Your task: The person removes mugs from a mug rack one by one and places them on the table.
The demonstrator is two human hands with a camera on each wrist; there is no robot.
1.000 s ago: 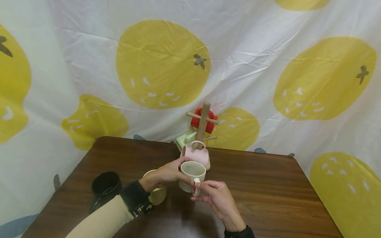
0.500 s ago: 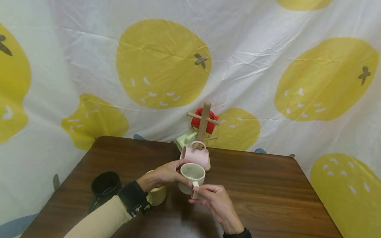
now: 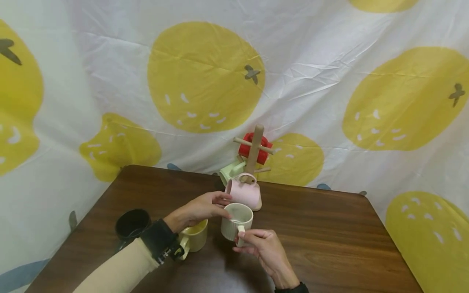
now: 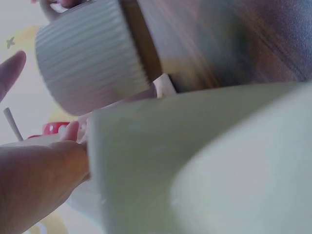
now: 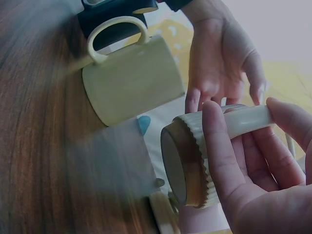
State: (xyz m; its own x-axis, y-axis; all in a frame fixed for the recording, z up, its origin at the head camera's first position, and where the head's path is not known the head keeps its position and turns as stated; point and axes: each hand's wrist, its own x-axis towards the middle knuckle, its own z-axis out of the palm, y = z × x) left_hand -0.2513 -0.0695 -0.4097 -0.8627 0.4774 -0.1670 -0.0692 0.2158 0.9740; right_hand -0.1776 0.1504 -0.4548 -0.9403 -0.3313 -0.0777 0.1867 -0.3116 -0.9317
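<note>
Can read no text, label, brand, number or sign in any view. Can discern no lettering on the ribbed mug (image 3: pixel 231 232) at lower centre of the head view, the yellow mug (image 3: pixel 199 238) to its left or the cloth (image 3: pixel 300 36) across the upper frame.

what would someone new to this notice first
Probably the big yellow fruits printed on the white cloth behind the table. Next, the bright red mug high on the wooden rack toward the back. Then, front and centre, the ribbed white mug, its handle pinched by the right hand.
</note>
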